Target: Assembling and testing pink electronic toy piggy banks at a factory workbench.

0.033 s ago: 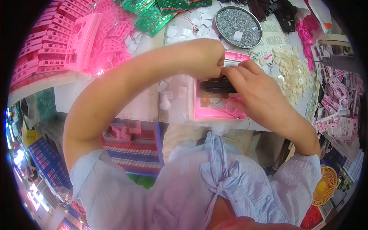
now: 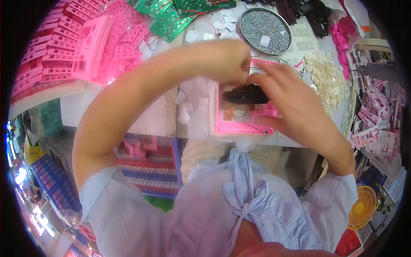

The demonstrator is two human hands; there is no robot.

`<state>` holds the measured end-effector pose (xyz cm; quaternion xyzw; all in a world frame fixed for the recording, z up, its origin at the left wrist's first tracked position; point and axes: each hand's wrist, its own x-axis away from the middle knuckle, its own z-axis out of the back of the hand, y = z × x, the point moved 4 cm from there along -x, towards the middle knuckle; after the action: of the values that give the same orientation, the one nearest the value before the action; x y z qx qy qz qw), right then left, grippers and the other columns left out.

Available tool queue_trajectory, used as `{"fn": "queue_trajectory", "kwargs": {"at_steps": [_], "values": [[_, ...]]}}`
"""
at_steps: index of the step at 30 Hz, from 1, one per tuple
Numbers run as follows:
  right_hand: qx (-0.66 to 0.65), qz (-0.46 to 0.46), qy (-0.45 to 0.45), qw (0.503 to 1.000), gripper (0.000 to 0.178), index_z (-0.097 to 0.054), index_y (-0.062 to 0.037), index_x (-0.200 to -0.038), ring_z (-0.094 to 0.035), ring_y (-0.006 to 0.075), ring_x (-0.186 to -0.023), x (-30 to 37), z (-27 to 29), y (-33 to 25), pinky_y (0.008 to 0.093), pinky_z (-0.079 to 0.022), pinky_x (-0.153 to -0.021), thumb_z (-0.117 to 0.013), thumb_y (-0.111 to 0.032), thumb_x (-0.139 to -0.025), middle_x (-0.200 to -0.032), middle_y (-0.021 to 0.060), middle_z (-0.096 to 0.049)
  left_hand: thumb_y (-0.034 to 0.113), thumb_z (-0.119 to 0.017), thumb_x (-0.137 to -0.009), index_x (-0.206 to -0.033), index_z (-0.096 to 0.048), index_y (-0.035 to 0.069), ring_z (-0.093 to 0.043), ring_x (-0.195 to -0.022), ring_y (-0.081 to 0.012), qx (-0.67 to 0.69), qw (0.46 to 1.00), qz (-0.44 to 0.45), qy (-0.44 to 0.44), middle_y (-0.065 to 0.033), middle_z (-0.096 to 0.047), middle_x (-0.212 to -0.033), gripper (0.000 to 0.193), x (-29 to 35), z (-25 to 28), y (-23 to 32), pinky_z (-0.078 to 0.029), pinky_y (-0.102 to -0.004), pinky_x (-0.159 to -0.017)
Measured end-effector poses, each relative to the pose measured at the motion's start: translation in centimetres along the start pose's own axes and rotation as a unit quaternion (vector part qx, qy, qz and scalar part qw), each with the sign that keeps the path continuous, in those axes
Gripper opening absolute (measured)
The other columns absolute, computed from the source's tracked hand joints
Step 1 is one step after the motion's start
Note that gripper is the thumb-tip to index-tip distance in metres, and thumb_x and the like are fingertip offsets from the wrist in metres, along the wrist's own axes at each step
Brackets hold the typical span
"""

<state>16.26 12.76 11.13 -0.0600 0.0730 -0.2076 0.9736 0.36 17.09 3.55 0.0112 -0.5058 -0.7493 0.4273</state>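
Note:
A pink plastic casing lies on the worktable in front of me, its inside facing up with thin wires in it. Across its middle sits a black plastic part, blurred in outline. My right hand bends over the casing from the right: the fingertips press at the black part's far side, while the thumb lies lower, by the casing's near right. My left hand is closed in a fist above the casing's far left, next to the right fingertips. Whatever it grips is hidden by the hand.
Beyond the casing stands a round metal dish of small screws. Cream-coloured discs are heaped to its right. Green circuit boards lie at the back, with pink parts piled left. White paper squares are scattered about.
My right thumb has moved slightly outward from the black part, and the right fingers have straightened a little. The left fist has shifted very slightly; the casing stays in place.

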Motion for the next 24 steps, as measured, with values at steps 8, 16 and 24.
{"fn": "queue_trajectory", "kwargs": {"at_steps": [8,16,24], "values": [[-0.060,-0.194,0.586,0.784,0.039,-0.049,0.0058,-0.132,-0.061,0.0369,-0.115,15.7,8.0,18.6,0.0469,-0.051,-0.099,-0.051,-0.016,-0.099,-0.131,0.0274,-0.057,0.021,-0.067,-0.080,-0.087,-0.076,0.012,-0.071,-0.091,-0.0290,-0.407,0.844,-0.068,0.343,-0.0105,-0.075,-0.094,0.015,-10.8,2.9,-2.4,-0.049,-0.0499,-0.085],[-0.530,-0.152,0.371,0.747,0.050,-0.052,0.0049,-0.133,-0.061,0.0157,-0.080,-0.5,4.8,12.1,0.0293,-0.048,-0.072,-0.070,-0.018,-0.093,-0.087,0.0081,-0.064,0.021,-0.066,-0.084,-0.100,-0.075,0.017,-0.070,-0.099,-0.0252,-0.432,0.865,-0.059,0.250,-0.0052,-0.073,-0.096,0.018,-11.3,2.4,-2.0,-0.044,-0.0455,-0.087],[-0.618,-0.114,0.385,0.676,0.027,-0.055,-0.0024,-0.114,-0.060,0.0152,-0.078,-3.3,1.4,11.0,0.0322,-0.050,-0.076,-0.067,-0.010,-0.092,-0.084,0.0050,-0.060,0.025,-0.064,-0.087,-0.087,-0.075,0.018,-0.070,-0.085,-0.0244,-0.418,0.874,-0.019,0.247,-0.0036,-0.074,-0.085,0.013,-11.7,2.9,-1.1,-0.042,-0.0443,-0.082]]}}
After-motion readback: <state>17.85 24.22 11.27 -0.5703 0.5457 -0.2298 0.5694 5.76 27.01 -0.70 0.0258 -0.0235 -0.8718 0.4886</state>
